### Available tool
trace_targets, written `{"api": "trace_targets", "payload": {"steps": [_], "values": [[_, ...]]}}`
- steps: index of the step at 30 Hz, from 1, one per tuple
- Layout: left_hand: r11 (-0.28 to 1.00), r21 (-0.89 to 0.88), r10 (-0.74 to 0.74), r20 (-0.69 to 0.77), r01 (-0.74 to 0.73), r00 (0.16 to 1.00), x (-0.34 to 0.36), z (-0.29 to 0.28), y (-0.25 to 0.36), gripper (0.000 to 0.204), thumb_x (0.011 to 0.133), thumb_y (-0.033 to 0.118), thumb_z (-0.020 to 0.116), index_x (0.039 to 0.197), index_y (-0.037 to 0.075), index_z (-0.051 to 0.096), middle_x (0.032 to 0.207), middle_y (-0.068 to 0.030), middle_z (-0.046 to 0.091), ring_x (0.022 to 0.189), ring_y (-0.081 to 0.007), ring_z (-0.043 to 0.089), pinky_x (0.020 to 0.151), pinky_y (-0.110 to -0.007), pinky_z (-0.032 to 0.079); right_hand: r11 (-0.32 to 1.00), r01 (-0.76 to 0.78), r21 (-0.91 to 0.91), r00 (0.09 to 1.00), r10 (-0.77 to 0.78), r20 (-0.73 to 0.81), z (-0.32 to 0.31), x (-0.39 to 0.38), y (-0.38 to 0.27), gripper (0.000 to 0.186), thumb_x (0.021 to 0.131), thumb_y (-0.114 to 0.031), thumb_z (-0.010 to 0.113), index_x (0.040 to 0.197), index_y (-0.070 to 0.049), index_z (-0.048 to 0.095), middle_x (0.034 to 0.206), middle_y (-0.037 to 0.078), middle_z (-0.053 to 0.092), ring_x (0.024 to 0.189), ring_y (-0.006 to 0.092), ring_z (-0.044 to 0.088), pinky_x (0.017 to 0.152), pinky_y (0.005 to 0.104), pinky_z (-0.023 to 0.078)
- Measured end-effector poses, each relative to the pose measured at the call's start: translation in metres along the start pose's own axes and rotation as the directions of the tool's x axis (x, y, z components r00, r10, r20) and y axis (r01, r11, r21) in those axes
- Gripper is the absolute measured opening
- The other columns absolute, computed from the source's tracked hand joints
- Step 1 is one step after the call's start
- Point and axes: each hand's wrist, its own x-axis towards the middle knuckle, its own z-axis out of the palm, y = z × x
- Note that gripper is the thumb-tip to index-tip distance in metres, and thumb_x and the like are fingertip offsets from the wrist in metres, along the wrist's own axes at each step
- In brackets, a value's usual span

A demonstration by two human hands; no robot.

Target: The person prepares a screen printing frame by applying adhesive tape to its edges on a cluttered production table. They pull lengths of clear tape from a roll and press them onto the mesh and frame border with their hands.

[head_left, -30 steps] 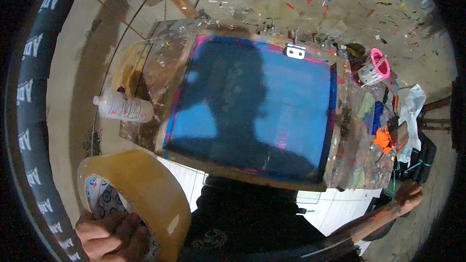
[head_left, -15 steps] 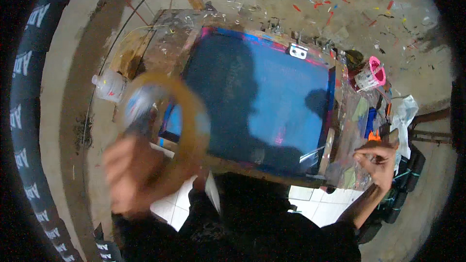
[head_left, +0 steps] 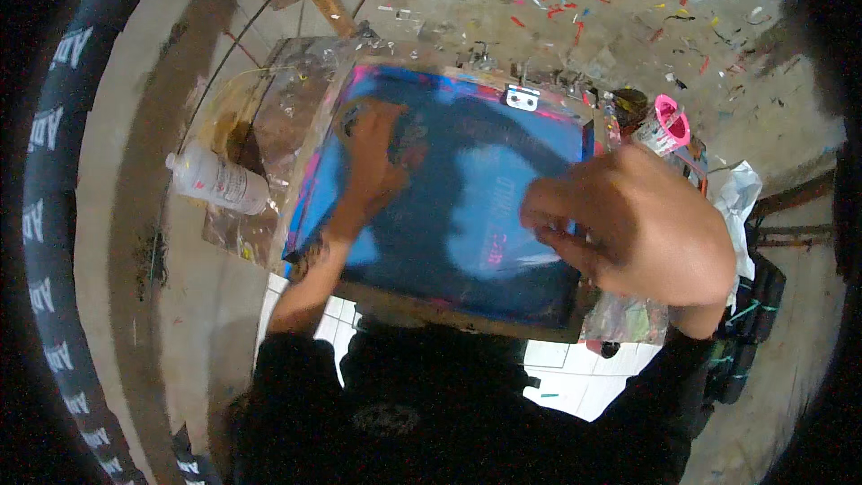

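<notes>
A screen-printing frame [head_left: 449,305] with blue mesh and pink and blue stains lies on the bench in front of me. My left hand [head_left: 373,157] is over the mesh's far left part, fingers bent. A dark rounded edge shows at its fingertips, which looks like the roll of tape [head_left: 348,119]; most of it is hidden. Raised above the frame's right side and close to the camera, my right hand [head_left: 642,229] has thumb and fingers pinched together. What they pinch, if anything, does not show. Pale lettering shows in the mesh between the hands.
A translucent plastic bottle [head_left: 220,181] lies at the bench's left edge. At the far right stands a pink-rimmed paint tub [head_left: 664,126]. A white metal plate [head_left: 523,97] sits on the frame's far edge. White crumpled plastic [head_left: 738,193] hangs at the right. Coloured scraps litter the floor beyond.
My left hand has gone from the raised position near the camera, with the tape roll, down onto the mesh. My right hand has come up and leftward, closer to the camera.
</notes>
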Motion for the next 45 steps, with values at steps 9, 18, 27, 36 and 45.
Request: {"api": "trace_targets", "payload": {"steps": [9,18,27,36,45], "values": [[0.008,-0.468,-0.058,0.882,0.884,0.468,-0.073,-0.054,0.114,0.045,0.087,0.004,0.07,0.128,0.0,0.052,0.111,-0.014,0.068,0.106,-0.0263,0.066,0.096,-0.04,0.052,0.856,-0.06,0.513,0.978,-0.051,0.2,0.051,0.103,0.147,0.016,0.079,-0.007,0.07,0.094,-0.003,0.073,0.087,0.004,0.073,0.075,0.0117,0.066,0.061,0.0287,0.051],[-0.043,-0.446,-0.297,0.86,0.894,0.414,-0.134,-0.024,0.086,0.026,0.088,0.005,0.07,0.108,-0.004,0.056,0.099,-0.0138,0.067,0.094,-0.0222,0.069,0.08,-0.034,0.059,0.693,-0.231,0.683,0.937,-0.031,0.349,0.147,0.133,0.267,0.026,0.078,-0.005,0.066,0.103,0.0,0.072,0.093,0.007,0.074,0.083,0.0146,0.07,0.066,0.0275,0.053],[0.18,-0.353,-0.354,0.848,0.918,0.395,-0.138,-0.026,0.081,0.016,0.089,0.012,0.071,0.094,-0.001,0.063,0.089,-0.011,0.07,0.085,-0.0164,0.069,0.071,-0.028,0.054,0.795,-0.326,0.512,0.907,0.11,0.406,0.17,0.149,0.274,0.028,0.078,-0.007,0.068,0.106,0.0,0.072,0.095,0.009,0.074,0.085,0.017,0.071,0.064,0.0296,0.054],[0.476,-0.164,-0.369,0.854,0.864,0.366,-0.138,-0.022,0.086,0.03,0.086,0.016,0.073,0.1,-0.005,0.056,0.086,-0.016,0.072,0.082,-0.02,0.071,0.072,-0.033,0.054,0.896,-0.307,0.321,0.914,0.183,0.363,0.189,0.149,0.269,0.017,0.076,-0.013,0.074,0.093,-0.01,0.078,0.083,0.004,0.074,0.072,0.0122,0.066,0.061,0.03,0.053],[0.602,0.072,-0.502,0.809,0.795,0.307,-0.141,-0.016,0.091,0.059,0.076,0.029,0.082,0.11,-0.003,0.046,0.085,-0.0183,0.07,0.085,-0.0274,0.07,0.077,-0.039,0.052,0.944,-0.195,0.266,0.95,0.114,0.292,0.201,0.143,0.273,0.015,0.073,-0.01,0.075,0.087,-0.012,0.079,0.083,0.005,0.075,0.077,0.0139,0.069,0.069,0.0306,0.054]]}}
